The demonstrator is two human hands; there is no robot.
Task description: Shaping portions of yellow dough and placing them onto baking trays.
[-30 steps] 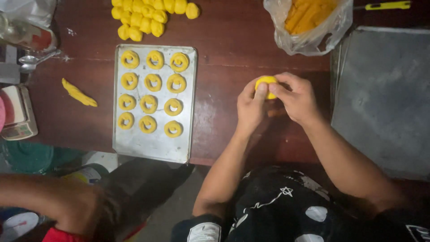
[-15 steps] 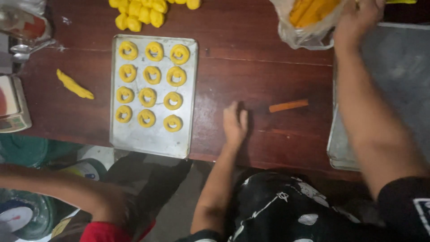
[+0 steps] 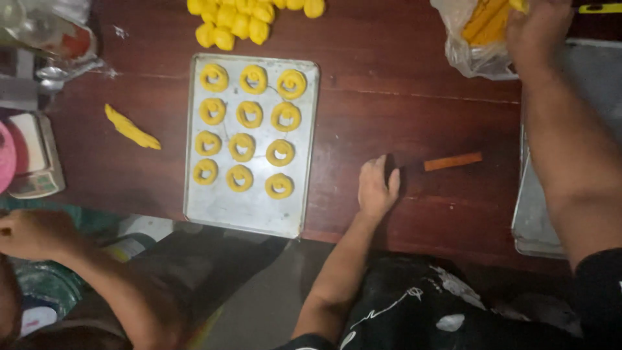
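My left hand (image 3: 378, 188) lies flat and empty on the dark wooden table (image 3: 402, 110), one orange stick (image 3: 453, 161) just beside it. My right hand (image 3: 534, 29) reaches into the plastic bag (image 3: 470, 48) of yellow strips; I cannot tell its grip. Farther left, one metal tray (image 3: 249, 210) carries twelve yellow dough rings (image 3: 249, 114), four rows of three.

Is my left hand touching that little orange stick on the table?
Apart. The head view shows the left hand flat on the table, with a strip of bare wood between its fingertips and the orange stick.
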